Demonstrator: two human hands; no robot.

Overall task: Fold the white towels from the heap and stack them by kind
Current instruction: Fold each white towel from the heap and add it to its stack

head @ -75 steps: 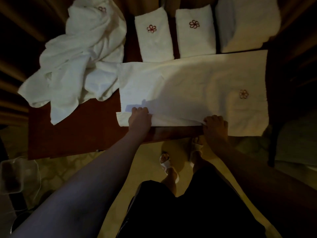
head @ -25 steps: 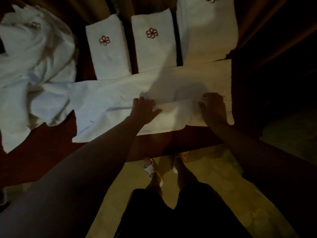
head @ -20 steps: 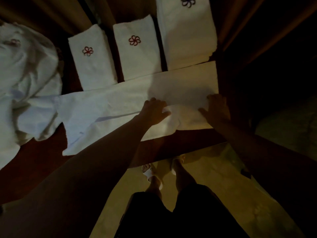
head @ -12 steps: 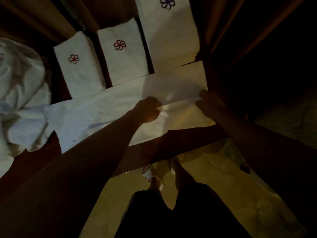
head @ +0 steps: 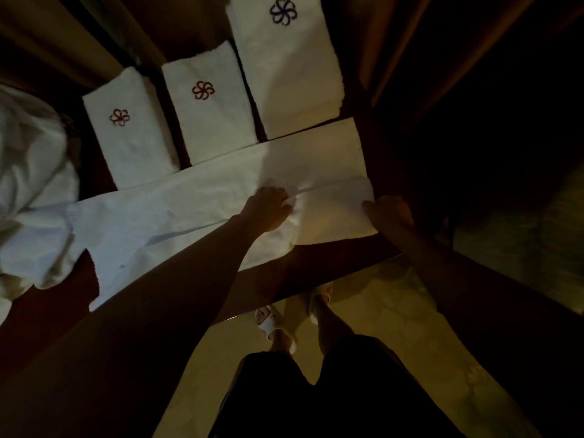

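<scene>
A long white towel (head: 177, 213) lies spread across the dark wooden table (head: 322, 263). Its near right part is folded over toward the middle, which leaves a flap (head: 335, 213). My left hand (head: 268, 210) sits at the flap's far edge with its fingers curled on the cloth. At the towel's right end, my right hand (head: 387, 213) grips the flap's side. The unfolded heap (head: 31, 184) lies at the left. Behind the towel stand two small folded stacks with red flower marks (head: 132, 137) (head: 208, 118), and a larger stack with a dark blue mark (head: 290, 71).
The table's near edge runs diagonally just below my hands, and its right edge is close to my right hand. Dark curtains hang behind the stacks. My feet in white slippers (head: 275, 324) stand on the yellowish floor under the table edge.
Both hands carried the towel's near edge away from me, up onto the middle of the towel. My right hand slid out to the towel's right end. The view swung right.
</scene>
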